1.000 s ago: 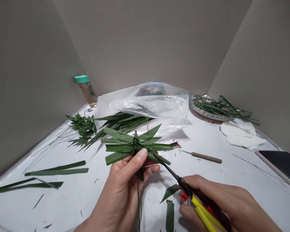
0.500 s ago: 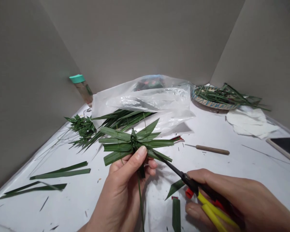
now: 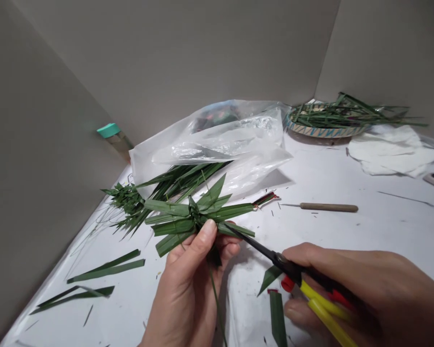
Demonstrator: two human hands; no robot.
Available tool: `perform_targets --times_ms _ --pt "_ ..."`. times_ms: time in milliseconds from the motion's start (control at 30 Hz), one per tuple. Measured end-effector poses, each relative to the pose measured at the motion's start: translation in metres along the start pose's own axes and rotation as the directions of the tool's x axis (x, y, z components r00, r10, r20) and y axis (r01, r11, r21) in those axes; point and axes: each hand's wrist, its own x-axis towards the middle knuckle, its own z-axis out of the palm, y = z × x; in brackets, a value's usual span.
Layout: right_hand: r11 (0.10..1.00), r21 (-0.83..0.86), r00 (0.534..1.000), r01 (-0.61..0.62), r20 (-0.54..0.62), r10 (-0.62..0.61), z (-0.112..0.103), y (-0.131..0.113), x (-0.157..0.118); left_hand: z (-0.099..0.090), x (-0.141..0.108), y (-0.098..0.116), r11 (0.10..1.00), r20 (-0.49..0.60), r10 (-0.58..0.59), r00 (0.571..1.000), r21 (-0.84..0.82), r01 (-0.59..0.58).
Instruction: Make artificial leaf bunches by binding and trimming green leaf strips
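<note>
My left hand [image 3: 188, 289] pinches a woven green palm-leaf figure [image 3: 188, 217] from below, with flat strips fanning out to both sides and a thin strand hanging down. My right hand [image 3: 350, 284] is shut around yellow-handled scissors [image 3: 275, 260] with red parts near the pivot. Their black blades reach towards the figure, and the tips sit at a lower right strip beside my left thumb. I cannot tell whether the blades are open, or whether they are cutting.
A crumpled plastic bag [image 3: 210, 144], leaf bunches [image 3: 181, 178] and a leaf-filled woven dish [image 3: 321, 130] lie behind. A teal-capped bottle [image 3: 110, 132], white cloth [image 3: 390, 152], wood-handled awl [image 3: 329, 207] and cut strips [image 3: 104, 270] surround my hands. Grey boards wall the table.
The view has swung, so the table objects sit further right and higher in the frame. The figure has tilted slightly, and the scissors stay at it.
</note>
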Motion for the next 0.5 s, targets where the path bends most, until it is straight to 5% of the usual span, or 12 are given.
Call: perform_targets --times_ms 500 --pt "0.999 0.018 0.998 0.03 0.05 -0.031 -0.0007 -0.0024 0.0015 -0.0019 -0.0009 -0.0002 0.999 0.014 0.011 1.0 0.041 -0.011"
